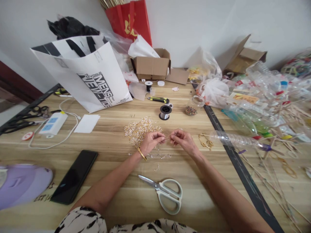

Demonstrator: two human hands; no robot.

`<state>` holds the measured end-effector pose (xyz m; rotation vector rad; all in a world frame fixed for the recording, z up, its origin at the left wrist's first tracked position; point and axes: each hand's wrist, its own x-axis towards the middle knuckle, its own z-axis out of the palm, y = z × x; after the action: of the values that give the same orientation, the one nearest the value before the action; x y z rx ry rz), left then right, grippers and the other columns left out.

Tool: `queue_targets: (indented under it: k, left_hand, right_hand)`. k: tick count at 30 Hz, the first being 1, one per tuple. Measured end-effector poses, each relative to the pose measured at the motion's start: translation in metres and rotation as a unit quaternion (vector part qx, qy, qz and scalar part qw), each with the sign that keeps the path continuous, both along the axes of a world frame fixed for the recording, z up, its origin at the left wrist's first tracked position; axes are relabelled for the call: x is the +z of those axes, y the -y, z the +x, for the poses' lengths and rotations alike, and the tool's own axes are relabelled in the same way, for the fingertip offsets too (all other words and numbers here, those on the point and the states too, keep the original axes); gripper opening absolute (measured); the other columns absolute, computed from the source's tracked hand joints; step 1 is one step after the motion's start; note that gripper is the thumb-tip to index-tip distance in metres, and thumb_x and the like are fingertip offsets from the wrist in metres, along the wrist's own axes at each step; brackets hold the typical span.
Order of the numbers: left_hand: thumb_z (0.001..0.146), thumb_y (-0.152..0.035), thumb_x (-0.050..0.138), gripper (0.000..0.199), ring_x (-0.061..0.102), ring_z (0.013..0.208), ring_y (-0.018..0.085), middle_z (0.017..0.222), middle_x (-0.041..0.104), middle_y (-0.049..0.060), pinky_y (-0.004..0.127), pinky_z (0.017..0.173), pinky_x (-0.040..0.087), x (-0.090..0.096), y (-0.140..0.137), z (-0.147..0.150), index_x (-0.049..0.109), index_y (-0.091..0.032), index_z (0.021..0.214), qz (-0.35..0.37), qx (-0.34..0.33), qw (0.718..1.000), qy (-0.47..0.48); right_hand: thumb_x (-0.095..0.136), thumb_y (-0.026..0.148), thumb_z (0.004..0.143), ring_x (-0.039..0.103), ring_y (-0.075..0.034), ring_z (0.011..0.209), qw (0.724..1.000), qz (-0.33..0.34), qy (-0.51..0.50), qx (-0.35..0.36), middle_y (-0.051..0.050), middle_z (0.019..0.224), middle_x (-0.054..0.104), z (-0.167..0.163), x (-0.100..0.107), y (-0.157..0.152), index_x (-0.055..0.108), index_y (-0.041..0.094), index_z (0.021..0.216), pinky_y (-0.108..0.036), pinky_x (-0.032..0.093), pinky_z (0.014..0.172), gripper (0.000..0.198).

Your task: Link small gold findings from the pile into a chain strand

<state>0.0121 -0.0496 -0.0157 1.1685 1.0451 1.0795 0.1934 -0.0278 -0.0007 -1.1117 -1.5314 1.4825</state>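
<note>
My left hand (152,141), with a gold bangle (142,154) at the wrist, is closed in a pinch beside a pile of small gold and clear beads (139,129). Opposite it, my right hand (182,141) pinches as well. A thin strand (167,139) spans the short gap between the fingertips; whether it is wire or thread is too fine to tell. Below the hands lie a silver chain (159,156) and a few tiny pieces (156,167). White-handled scissors (167,193) rest nearer my body. A spool of silvery wire (165,112) stands behind the hands.
A black phone (74,176), power strip (53,123) and white paper (86,123) lie left. Behind are a yellow-black cutter (158,99), bead jar (191,110), cardboard box (152,67) and white bag (85,72). Gold chain (206,142) and plastic bottles (252,119) are right.
</note>
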Motion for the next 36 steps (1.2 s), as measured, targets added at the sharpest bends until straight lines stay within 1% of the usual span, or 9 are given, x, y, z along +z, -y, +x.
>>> queue_targets:
  k: [5,8,11,18,21,24,27,32,36]
  left_hand:
    - [0.074,-0.023,0.065,0.013,0.061,0.069,0.013,0.074,0.068,0.005,0.024,0.066,0.048,0.003,0.0,0.002,0.068,-0.011,0.079,0.056,0.009,0.995,-0.077]
    - [0.075,-0.02,0.063,0.011,0.059,0.068,0.013,0.073,0.068,0.005,0.024,0.064,0.045,0.006,0.002,0.004,0.069,-0.012,0.077,0.107,0.011,0.979,-0.172]
    - [0.077,-0.019,0.061,0.011,0.059,0.066,0.014,0.073,0.069,0.005,0.024,0.063,0.044,0.006,0.003,0.006,0.07,-0.013,0.078,0.121,-0.007,0.961,-0.248]
    - [0.078,-0.017,0.059,0.01,0.058,0.069,0.016,0.074,0.068,0.004,0.027,0.069,0.043,0.005,0.007,0.006,0.069,-0.017,0.077,0.172,-0.028,0.904,-0.391]
    - [0.079,-0.018,0.057,0.011,0.058,0.074,0.018,0.078,0.067,0.005,0.028,0.071,0.043,0.004,0.01,0.005,0.068,-0.018,0.081,0.195,-0.026,0.874,-0.445]
    - [0.08,-0.019,0.055,0.017,0.059,0.079,0.02,0.082,0.066,0.006,0.029,0.071,0.042,0.005,0.013,0.002,0.064,-0.018,0.095,0.208,-0.006,0.844,-0.495]
    - [0.079,-0.019,0.056,0.016,0.058,0.075,0.019,0.076,0.064,0.004,0.028,0.069,0.042,0.01,0.015,0.0,0.063,-0.018,0.094,0.208,-0.021,0.839,-0.502]
    - [0.075,-0.017,0.06,0.007,0.056,0.07,0.016,0.069,0.061,0.002,0.026,0.067,0.041,0.018,0.018,0.001,0.065,-0.019,0.07,0.214,-0.139,0.844,-0.472]
    - [0.076,-0.023,0.064,0.007,0.056,0.078,0.019,0.076,0.063,0.004,0.029,0.074,0.042,0.013,0.023,0.009,0.067,-0.017,0.074,0.237,-0.177,0.829,-0.474]
  right_hand:
    - [0.064,0.04,0.074,0.054,-0.011,0.059,0.997,0.055,0.052,0.023,0.0,0.067,0.059,0.01,0.001,-0.006,0.059,0.016,0.078,-0.022,0.046,0.051,0.025]
    - [0.062,0.036,0.076,0.052,-0.01,0.056,0.991,0.08,0.099,0.039,0.0,0.066,0.059,0.019,0.001,-0.01,0.06,0.015,0.078,-0.022,0.044,0.05,0.021]
    - [0.059,0.029,0.077,0.051,-0.01,0.056,0.982,0.092,0.145,0.082,0.0,0.067,0.059,0.025,0.001,-0.011,0.061,0.015,0.078,-0.022,0.041,0.05,0.015]
    - [0.056,0.021,0.076,0.049,-0.01,0.059,0.953,0.109,0.188,0.212,0.001,0.065,0.058,0.023,0.001,-0.002,0.064,0.015,0.076,-0.021,0.037,0.055,0.009]
    - [0.056,0.02,0.077,0.048,-0.01,0.059,0.95,0.099,0.186,0.231,0.001,0.065,0.058,0.02,0.0,0.0,0.064,0.015,0.078,-0.02,0.037,0.055,0.01]
    - [0.055,0.02,0.078,0.048,-0.01,0.059,0.951,0.089,0.178,0.237,0.002,0.065,0.056,0.019,0.001,0.001,0.064,0.015,0.078,-0.02,0.036,0.056,0.01]
    - [0.054,0.02,0.078,0.046,-0.009,0.06,0.952,0.083,0.173,0.237,0.002,0.065,0.055,0.019,0.003,0.0,0.063,0.015,0.077,-0.02,0.035,0.056,0.01]
    - [0.055,0.021,0.077,0.044,-0.008,0.056,0.958,0.062,0.136,0.243,0.003,0.062,0.053,0.022,-0.004,-0.004,0.063,0.015,0.076,-0.019,0.034,0.053,0.01]
    - [0.056,0.022,0.077,0.043,-0.008,0.055,0.962,0.038,0.113,0.248,0.003,0.061,0.051,0.023,-0.011,-0.008,0.061,0.014,0.078,-0.019,0.034,0.051,0.009]
